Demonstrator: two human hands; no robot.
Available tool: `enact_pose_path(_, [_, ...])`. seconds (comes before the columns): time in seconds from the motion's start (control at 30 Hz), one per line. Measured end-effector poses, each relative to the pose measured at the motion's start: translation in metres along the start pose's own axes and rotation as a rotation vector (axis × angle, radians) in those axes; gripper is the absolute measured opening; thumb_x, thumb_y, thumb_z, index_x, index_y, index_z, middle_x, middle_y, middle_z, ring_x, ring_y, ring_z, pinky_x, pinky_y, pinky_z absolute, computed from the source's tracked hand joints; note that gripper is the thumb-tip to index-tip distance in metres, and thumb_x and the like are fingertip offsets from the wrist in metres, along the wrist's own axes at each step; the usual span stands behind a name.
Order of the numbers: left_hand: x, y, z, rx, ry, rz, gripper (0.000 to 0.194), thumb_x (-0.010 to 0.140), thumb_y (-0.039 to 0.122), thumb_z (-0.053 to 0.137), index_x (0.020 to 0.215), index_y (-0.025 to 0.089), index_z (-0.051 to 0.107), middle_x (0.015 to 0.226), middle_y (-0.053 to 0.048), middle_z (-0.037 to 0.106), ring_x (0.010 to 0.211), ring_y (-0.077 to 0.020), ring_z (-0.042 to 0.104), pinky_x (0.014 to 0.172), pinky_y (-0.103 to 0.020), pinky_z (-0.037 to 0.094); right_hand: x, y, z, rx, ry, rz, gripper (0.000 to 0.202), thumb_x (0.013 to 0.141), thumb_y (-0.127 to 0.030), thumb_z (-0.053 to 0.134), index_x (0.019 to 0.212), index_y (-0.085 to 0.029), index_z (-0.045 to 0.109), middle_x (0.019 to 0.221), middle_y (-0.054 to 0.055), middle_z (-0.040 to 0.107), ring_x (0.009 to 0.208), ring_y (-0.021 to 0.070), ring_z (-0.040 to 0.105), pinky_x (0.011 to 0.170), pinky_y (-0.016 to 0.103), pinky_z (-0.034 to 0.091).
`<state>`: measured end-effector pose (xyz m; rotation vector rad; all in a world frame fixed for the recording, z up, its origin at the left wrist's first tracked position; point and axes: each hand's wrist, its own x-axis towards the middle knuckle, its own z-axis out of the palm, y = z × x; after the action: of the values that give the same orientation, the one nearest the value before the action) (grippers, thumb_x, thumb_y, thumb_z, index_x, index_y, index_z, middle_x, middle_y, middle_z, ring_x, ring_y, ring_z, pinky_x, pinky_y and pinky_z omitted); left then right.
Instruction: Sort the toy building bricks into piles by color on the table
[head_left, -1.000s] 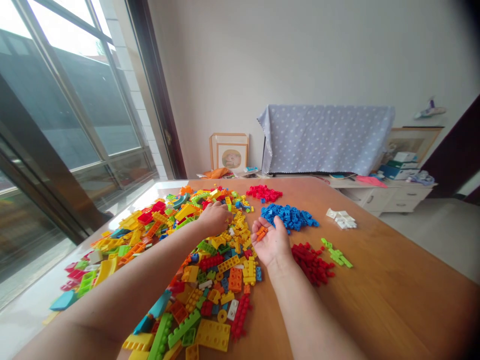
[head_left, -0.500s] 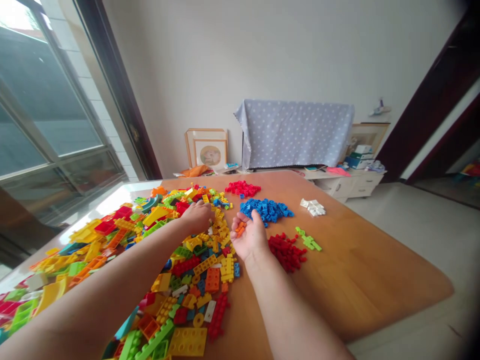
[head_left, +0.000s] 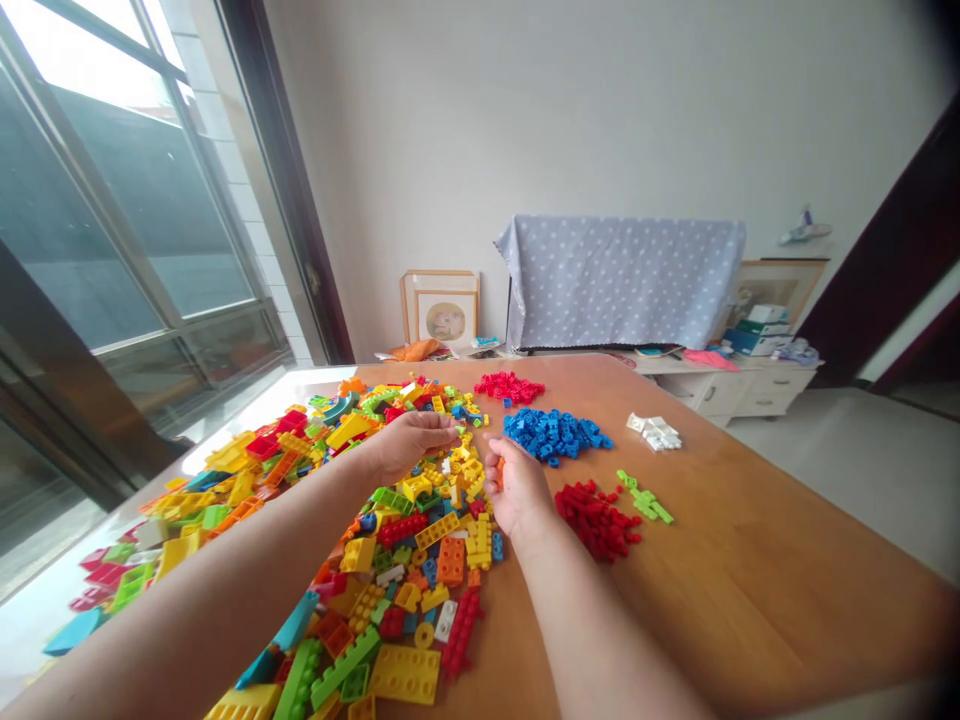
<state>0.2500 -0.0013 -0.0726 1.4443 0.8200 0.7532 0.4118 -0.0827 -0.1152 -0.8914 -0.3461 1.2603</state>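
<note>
My right hand (head_left: pixel 519 490) is curled closed around small orange toy bricks (head_left: pixel 500 472), only partly visible between the fingers. Thumb and fingers pressed together, my left hand (head_left: pixel 412 440) hovers over the right side of a big mixed pile of toy bricks (head_left: pixel 401 530). What its fingertips pinch is too small to make out. Just beyond my right hand lies a heap of blue bricks (head_left: pixel 556 435). Dark red bricks (head_left: pixel 598 520) are heaped to its right, with a few light green bricks (head_left: pixel 645 498) beside them.
Pinkish-red bricks (head_left: pixel 510 386) form a small heap farther back. White bricks (head_left: pixel 655 432) lie together toward the right of the wooden table (head_left: pixel 742 540). Behind the table stand a white cabinet (head_left: pixel 750 392), a dotted cloth (head_left: pixel 622 285) over something wide, and framed pictures (head_left: pixel 446 315).
My left hand has lifted from the pile and come right, closer to my right hand. The right hand's fingers have curled over the orange bricks. The view has shifted left.
</note>
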Motion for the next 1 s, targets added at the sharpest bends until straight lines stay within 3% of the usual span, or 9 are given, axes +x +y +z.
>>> enact_pose_path(0.13, [-0.005,-0.004,0.002,-0.143,-0.034,-0.078,0.034,0.067,0.040,0.091,0.082,0.014,0.076,0.084,-0.006,0.070,0.087,-0.0164,0.066,0.087,-0.030,0.048,-0.005,-0.001,0.002,-0.053,-0.072,-0.042,0.033,0.065,-0.029,0.073,0.096,-0.018,0.070,0.060,-0.007,0.051,0.046,0.0046,0.036,0.041,0.017,0.021])
enact_pose_path(0.27, [-0.009,-0.005,0.004,-0.121,-0.009,-0.090,0.036,0.068,0.042,0.090,0.084,0.012,0.076,0.083,-0.007,0.071,0.082,-0.0155,0.065,0.081,-0.029,0.048,-0.011,-0.002,0.005,-0.129,-0.116,-0.092,0.036,0.067,-0.032,0.076,0.100,-0.018,0.073,0.059,-0.008,0.051,0.047,0.0045,0.035,0.042,0.017,0.022])
enact_pose_path(0.43, [-0.015,-0.003,0.009,-0.009,-0.036,-0.084,0.038,0.073,0.048,0.086,0.078,0.012,0.074,0.076,-0.006,0.071,0.067,-0.0111,0.057,0.067,-0.026,0.041,-0.017,0.003,0.009,-0.286,-0.174,-0.254,0.036,0.071,-0.038,0.081,0.101,-0.018,0.075,0.073,-0.001,0.064,0.064,0.0098,0.054,0.057,0.020,0.043])
enact_pose_path(0.53, [-0.020,0.000,0.011,0.012,-0.024,-0.080,0.042,0.075,0.052,0.082,0.083,0.012,0.075,0.079,-0.008,0.072,0.070,-0.0137,0.060,0.068,-0.028,0.041,-0.014,0.007,0.009,-0.326,-0.179,-0.321,0.031,0.074,-0.041,0.081,0.094,-0.018,0.075,0.076,0.000,0.066,0.069,0.0113,0.057,0.061,0.021,0.046])
enact_pose_path(0.63, [-0.032,0.011,0.007,0.007,0.127,-0.025,0.047,0.080,0.057,0.076,0.095,0.013,0.077,0.090,-0.012,0.075,0.081,-0.0188,0.065,0.071,-0.030,0.043,-0.009,0.005,0.005,-0.223,-0.117,-0.211,0.033,0.072,-0.043,0.081,0.091,-0.019,0.070,0.064,-0.005,0.057,0.052,0.0065,0.043,0.045,0.017,0.031])
enact_pose_path(0.73, [-0.056,0.027,-0.006,-0.094,0.318,0.101,0.044,0.082,0.054,0.075,0.101,0.014,0.076,0.095,-0.012,0.074,0.086,-0.0205,0.066,0.070,-0.030,0.044,-0.004,-0.001,0.000,-0.092,-0.072,-0.133,0.033,0.070,-0.041,0.081,0.088,-0.021,0.062,0.056,-0.010,0.049,0.043,0.0049,0.031,0.039,0.017,0.018])
enact_pose_path(0.83, [-0.088,0.036,-0.024,-0.210,0.478,0.252,0.034,0.083,0.047,0.076,0.097,0.016,0.075,0.088,-0.008,0.072,0.084,-0.0171,0.065,0.069,-0.027,0.045,-0.001,-0.005,-0.003,-0.062,-0.068,-0.137,0.032,0.070,-0.039,0.079,0.087,-0.023,0.057,0.053,-0.011,0.046,0.041,0.0053,0.029,0.039,0.018,0.017])
enact_pose_path(1.0, [-0.124,0.030,-0.049,-0.208,0.749,0.446,0.022,0.084,0.041,0.074,0.090,0.019,0.073,0.080,-0.002,0.071,0.079,-0.0141,0.065,0.070,-0.024,0.047,-0.002,-0.005,-0.002,-0.188,-0.019,-0.268,0.032,0.074,-0.043,0.077,0.092,-0.021,0.063,0.048,-0.011,0.042,0.042,0.0063,0.028,0.041,0.019,0.017])
